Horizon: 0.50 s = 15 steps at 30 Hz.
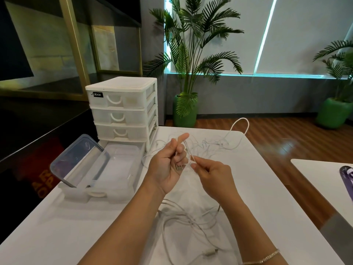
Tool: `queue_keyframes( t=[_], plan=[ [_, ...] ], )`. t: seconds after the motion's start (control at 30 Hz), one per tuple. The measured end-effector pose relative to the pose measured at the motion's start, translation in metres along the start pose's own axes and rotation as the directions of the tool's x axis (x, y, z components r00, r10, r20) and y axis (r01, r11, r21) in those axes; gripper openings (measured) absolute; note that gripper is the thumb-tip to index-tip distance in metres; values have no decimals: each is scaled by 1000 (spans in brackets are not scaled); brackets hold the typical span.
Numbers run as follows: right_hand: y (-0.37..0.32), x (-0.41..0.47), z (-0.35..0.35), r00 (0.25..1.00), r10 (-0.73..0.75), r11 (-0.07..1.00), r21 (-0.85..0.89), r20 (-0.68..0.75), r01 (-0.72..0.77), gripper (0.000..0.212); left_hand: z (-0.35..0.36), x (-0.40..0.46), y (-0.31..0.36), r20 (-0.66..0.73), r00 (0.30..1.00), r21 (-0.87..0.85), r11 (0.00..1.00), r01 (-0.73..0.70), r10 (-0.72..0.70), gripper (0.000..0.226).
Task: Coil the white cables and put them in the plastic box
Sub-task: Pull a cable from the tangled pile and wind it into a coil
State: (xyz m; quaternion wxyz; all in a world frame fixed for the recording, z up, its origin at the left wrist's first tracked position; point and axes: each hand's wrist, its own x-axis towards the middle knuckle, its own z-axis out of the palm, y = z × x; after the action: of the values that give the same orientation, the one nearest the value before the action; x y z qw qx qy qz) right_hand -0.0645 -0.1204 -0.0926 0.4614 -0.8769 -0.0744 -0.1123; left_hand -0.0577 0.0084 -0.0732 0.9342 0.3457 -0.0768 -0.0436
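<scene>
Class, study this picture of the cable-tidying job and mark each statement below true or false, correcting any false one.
1. The left hand holds a white cable. True.
2. The clear plastic box already contains coiled cables. False: no cables show in it.
3. The box's lid leans tilted at the box's left end. True.
4. The white drawer unit has five drawers. False: three show.
5. Loose white cables lie on the white table. True.
6. The right hand rests flat on the table. False: it pinches the cable.

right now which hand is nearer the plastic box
Left. The left hand is just right of the box, holding a cable. The right hand is farther right, pinching the same cable.
</scene>
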Motion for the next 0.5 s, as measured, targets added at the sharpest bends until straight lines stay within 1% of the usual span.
queue_keyframes(
  t=[0.13, 0.23, 0.37, 0.5],
  plan=[
    [-5, -7, 1, 999, -32, 991, -129, 43, 38, 29, 2, -2, 1, -17, 999, 96, 994, -48, 49, 29],
    [-10, -10, 1, 994, -74, 971, -220, 76, 89, 27, 4, -5, -1, -36, 996, 289, 955, -73, 87, 28],
    [-13, -12, -3, 992, -104, 937, -329, 71, 122, 22, 2, -4, -5, -60, 984, 566, 818, -105, 168, 38],
    [-11, -12, -4, 986, -134, 905, -394, 99, 163, 22, 3, -5, -8, -19, 971, 779, 612, -134, 237, 44]
  ],
)
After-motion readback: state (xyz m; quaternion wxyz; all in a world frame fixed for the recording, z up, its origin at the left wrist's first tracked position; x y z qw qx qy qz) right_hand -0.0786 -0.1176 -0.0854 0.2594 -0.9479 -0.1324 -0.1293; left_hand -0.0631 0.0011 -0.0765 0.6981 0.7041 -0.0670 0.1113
